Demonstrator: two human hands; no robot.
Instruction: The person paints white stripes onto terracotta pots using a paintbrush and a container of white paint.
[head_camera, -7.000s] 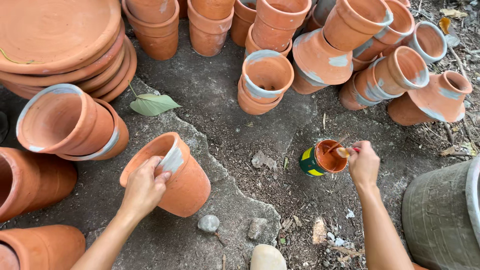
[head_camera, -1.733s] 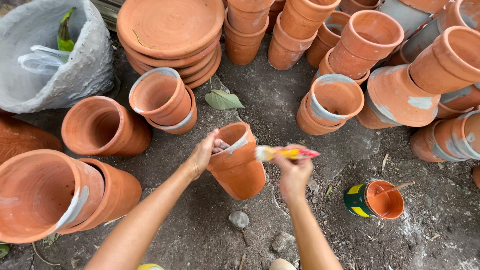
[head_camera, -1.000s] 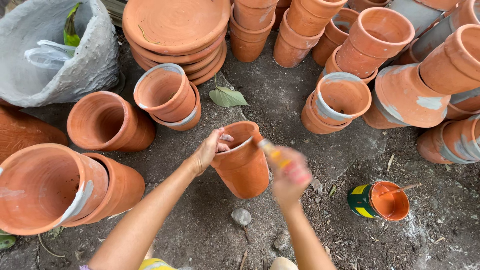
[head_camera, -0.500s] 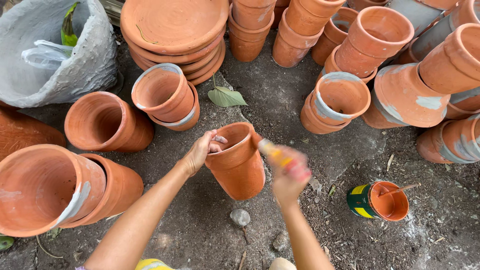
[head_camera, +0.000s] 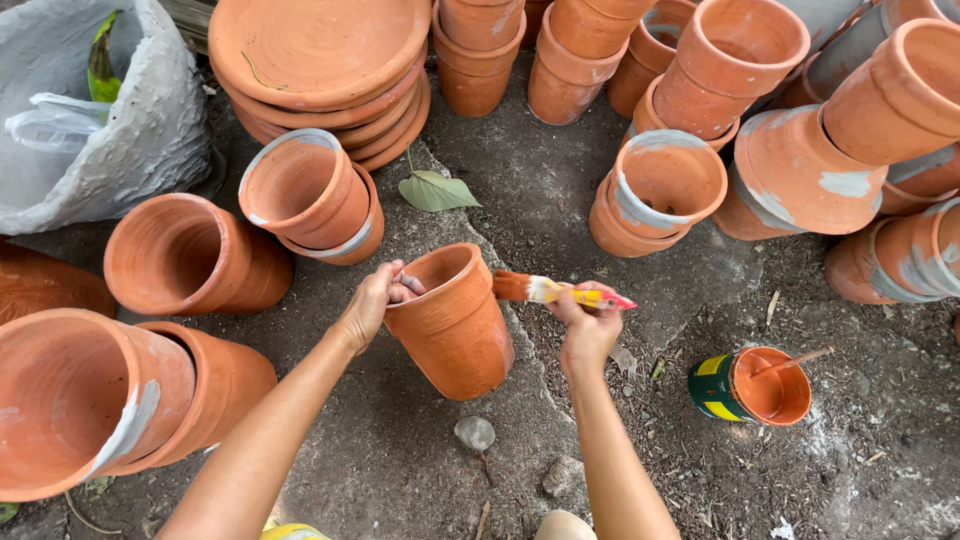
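- While tilted on the rough ground, terracotta pot (head_camera: 452, 320) held only at its rim by left hand (head_camera: 372, 305), fingers curled over the lip and closed on it; likely to roll or drop out if that pinch loosens, since only the lower edge bears on the ground.
- Small stone (head_camera: 474, 433) just near of the pot base; could chip the clay if the pot slips that way.
- Loaded paintbrush (head_camera: 560, 291) clamped in right hand (head_camera: 587, 325), bristles touching the pot's right rim; too much paint there would probably run down the wall or drip to the ground.
- Open paint tin (head_camera: 750, 386) with a stir stick, right of the right hand and near it; risk of tipping by a careless wrist.
- Pot position: between both hands, touching left fingers, left of the right hand, centre of scene.
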